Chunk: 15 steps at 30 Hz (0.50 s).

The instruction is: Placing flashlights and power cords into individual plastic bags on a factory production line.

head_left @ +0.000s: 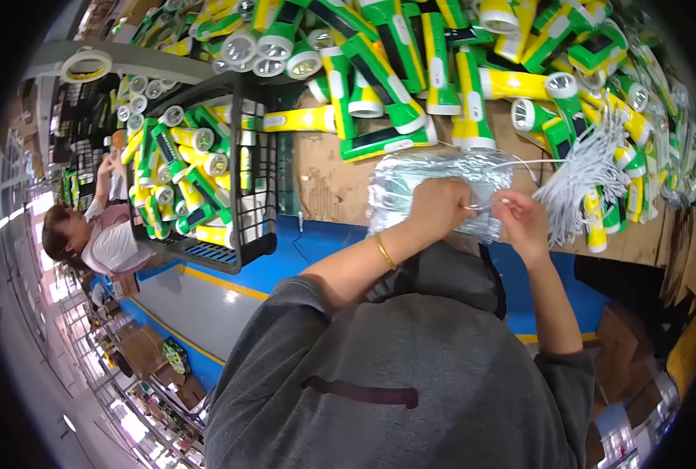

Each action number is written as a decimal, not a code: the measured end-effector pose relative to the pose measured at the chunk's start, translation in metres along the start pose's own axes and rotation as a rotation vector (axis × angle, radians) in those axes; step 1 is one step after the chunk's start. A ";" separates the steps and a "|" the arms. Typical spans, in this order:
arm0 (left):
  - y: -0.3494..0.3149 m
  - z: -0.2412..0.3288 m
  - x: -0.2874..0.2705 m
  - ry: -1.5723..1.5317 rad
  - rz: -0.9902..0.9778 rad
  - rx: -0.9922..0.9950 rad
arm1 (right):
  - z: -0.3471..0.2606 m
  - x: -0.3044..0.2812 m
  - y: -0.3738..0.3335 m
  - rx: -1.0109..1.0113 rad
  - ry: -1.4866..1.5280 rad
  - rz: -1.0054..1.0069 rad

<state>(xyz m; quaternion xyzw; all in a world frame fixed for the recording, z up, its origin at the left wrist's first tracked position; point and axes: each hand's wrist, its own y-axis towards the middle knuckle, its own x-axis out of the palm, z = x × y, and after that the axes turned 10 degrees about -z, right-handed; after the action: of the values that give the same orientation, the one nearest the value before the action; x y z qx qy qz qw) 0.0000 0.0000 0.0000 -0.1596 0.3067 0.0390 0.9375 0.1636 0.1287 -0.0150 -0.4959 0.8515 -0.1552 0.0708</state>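
While the left hand (441,205) curls its fingers narrow over the clear plastic bags (396,178), the right hand (524,225) pinches thumb and forefinger together beside it; I cannot tell what either holds; the bags lie at the near edge of the table (324,178); white cords (586,187) bunch to the right; green-and-yellow flashlights (379,78) heap beyond; a black crate (254,248) stands left.
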 end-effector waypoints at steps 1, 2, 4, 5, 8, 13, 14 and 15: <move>-0.001 0.007 0.002 -0.074 0.024 -0.022 | -0.013 0.001 0.000 0.055 -0.187 0.015; 0.001 0.014 0.008 -0.146 0.048 -0.048 | -0.023 -0.003 -0.004 0.109 -0.371 0.026; -0.001 -0.005 0.002 -0.180 0.065 0.088 | -0.032 0.025 0.002 0.015 -0.498 0.055; -0.001 -0.003 0.011 -0.241 0.101 0.206 | -0.036 0.029 -0.006 -0.069 -0.645 0.057; 0.011 -0.006 0.020 -0.333 0.067 0.230 | -0.025 0.013 -0.013 -0.154 -0.825 0.027; -0.004 -0.011 0.021 0.165 0.351 0.265 | -0.055 0.011 -0.025 -0.231 -0.515 -0.067; -0.013 -0.022 0.015 0.200 0.288 -0.011 | -0.052 0.000 -0.026 -0.237 -0.412 0.007; -0.021 -0.038 0.006 0.015 0.426 -0.023 | -0.035 -0.023 -0.025 -0.151 -0.260 0.113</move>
<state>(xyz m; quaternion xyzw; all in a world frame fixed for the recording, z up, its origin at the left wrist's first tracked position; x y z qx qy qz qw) -0.0132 -0.0320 -0.0269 -0.1022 0.3399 0.2384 0.9040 0.1857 0.1443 0.0259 -0.4670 0.8709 -0.0209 0.1517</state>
